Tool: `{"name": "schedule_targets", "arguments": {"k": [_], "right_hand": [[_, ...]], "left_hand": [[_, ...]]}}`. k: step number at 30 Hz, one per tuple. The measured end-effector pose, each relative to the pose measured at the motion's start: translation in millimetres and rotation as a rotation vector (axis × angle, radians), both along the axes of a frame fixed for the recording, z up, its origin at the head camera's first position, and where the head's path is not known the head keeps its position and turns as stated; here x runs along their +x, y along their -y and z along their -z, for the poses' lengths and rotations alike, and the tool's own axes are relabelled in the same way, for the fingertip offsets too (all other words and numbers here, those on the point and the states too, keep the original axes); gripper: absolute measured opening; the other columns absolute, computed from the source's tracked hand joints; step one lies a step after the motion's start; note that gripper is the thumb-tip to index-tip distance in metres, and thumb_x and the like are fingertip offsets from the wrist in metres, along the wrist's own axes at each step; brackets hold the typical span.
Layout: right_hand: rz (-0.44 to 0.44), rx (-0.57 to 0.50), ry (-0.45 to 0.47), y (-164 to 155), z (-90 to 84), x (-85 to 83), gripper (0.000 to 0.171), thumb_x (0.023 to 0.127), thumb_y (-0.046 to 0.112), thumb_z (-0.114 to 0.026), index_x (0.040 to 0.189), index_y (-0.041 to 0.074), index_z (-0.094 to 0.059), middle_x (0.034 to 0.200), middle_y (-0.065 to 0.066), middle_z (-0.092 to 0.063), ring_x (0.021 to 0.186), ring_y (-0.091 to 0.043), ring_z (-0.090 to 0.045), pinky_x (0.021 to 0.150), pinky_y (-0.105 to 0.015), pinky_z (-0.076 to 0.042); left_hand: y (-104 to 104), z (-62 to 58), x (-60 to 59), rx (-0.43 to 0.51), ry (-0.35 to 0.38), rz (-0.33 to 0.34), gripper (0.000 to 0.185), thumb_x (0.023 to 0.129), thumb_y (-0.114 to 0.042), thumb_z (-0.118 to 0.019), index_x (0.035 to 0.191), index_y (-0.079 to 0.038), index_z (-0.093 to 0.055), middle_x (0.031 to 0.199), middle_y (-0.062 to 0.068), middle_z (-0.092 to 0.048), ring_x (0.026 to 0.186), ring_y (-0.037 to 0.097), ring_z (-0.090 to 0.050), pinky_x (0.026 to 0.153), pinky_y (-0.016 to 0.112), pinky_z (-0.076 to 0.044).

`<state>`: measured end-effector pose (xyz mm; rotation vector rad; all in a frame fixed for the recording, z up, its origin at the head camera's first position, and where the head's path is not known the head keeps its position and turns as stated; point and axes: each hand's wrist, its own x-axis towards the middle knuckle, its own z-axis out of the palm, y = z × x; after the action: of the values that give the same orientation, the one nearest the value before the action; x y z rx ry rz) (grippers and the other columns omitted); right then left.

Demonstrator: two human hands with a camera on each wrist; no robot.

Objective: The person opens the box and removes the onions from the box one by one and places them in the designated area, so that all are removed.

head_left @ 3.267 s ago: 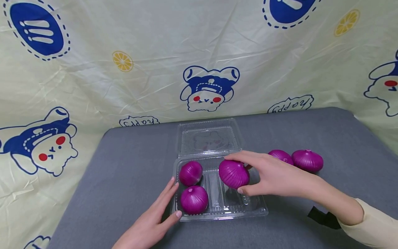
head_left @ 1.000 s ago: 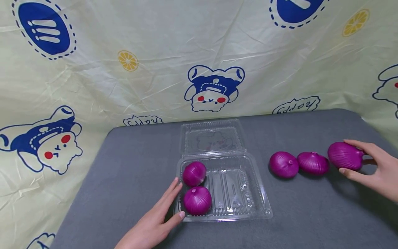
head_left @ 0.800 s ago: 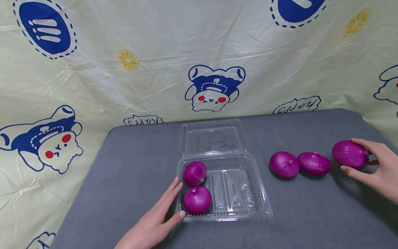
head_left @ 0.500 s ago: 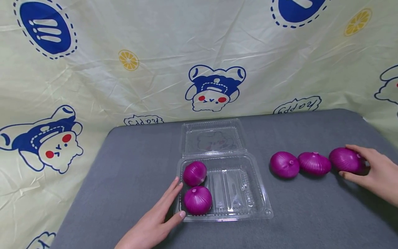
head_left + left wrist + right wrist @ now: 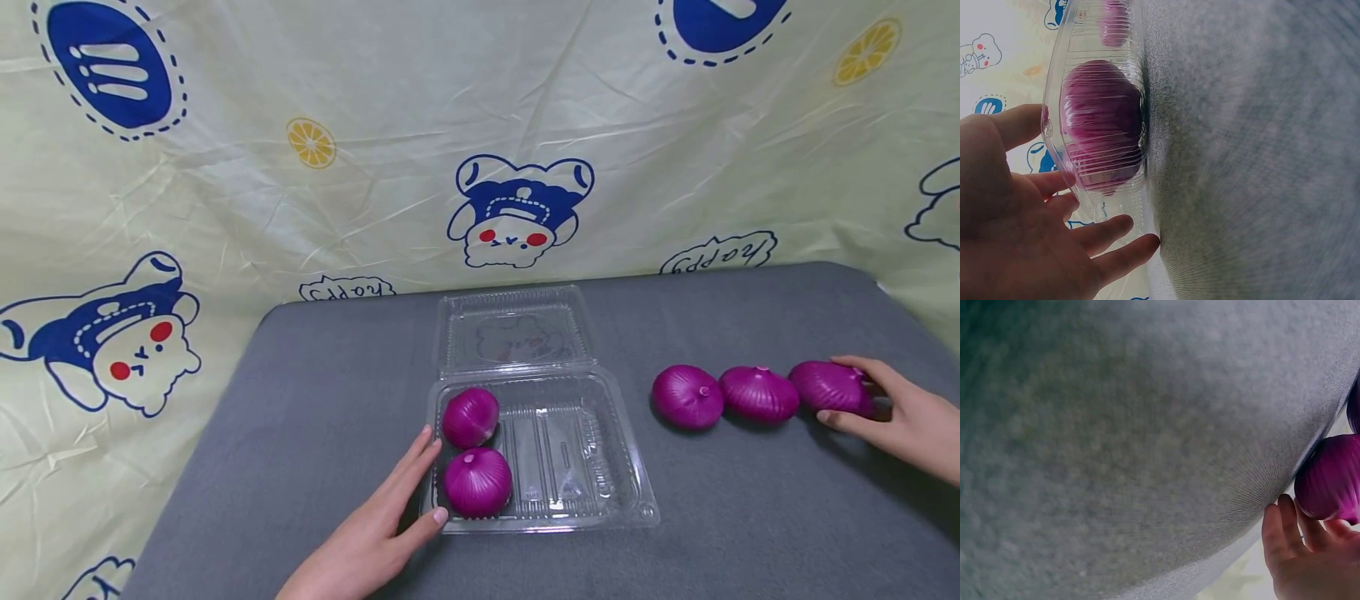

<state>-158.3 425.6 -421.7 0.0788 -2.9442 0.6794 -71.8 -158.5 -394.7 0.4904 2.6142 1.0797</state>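
Note:
At the right end of a row of onions, my right hand (image 5: 903,421) holds a purple red onion (image 5: 827,387) between thumb and fingers, down on the table. Its other fingers (image 5: 1294,540) show beside the onion in the right wrist view. Two more red onions lie left of it, one in the middle (image 5: 759,395) and one farther left (image 5: 687,397). My left hand (image 5: 367,529), fingers fairly straight, touches the left rim of a clear plastic clamshell container (image 5: 558,527). Inside, along its left side, sit a rear onion (image 5: 470,418) and a front onion (image 5: 477,483).
The container's lid (image 5: 513,329) lies folded back behind the tray. Grey cloth covers the table (image 5: 337,400). A pale printed curtain (image 5: 390,192) hangs behind the table's far edge.
My right hand has taken an onion out of the container to the far right, then lowered it onto the table beside the other two. My left hand has stayed at the container's rim.

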Motion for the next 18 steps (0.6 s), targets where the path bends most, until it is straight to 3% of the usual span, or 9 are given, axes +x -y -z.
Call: {"name": "schedule_targets", "arguments": {"k": [1, 18], "right_hand": [[0.003, 0.001, 0.010, 0.5, 0.4, 0.2, 0.084, 0.076, 0.032, -0.077, 0.134, -0.008, -0.032, 0.114, -0.036, -0.043, 0.093, -0.051, -0.048, 0.059, -0.042, -0.044], [0.034, -0.021, 0.074, 8.7, -2.8, 3.7, 0.092, 0.080, 0.036, -0.073, 0.139, -0.012, -0.020, 0.115, -0.038, -0.037, 0.094, -0.054, -0.045, 0.061, -0.054, -0.045]], "left_hand": [[0.0, 0.3, 0.2, -0.001, -0.003, 0.000, 0.068, 0.092, -0.051, -0.050, 0.149, -0.035, -0.018, 0.153, -0.021, -0.003, 0.138, 0.007, -0.011, 0.105, 0.050, -0.027], [0.1, -0.2, 1.0, -0.004, -0.016, 0.005, 0.067, 0.092, -0.050, -0.049, 0.149, -0.033, -0.018, 0.153, -0.020, -0.003, 0.139, 0.007, -0.012, 0.105, 0.050, -0.027]]}}
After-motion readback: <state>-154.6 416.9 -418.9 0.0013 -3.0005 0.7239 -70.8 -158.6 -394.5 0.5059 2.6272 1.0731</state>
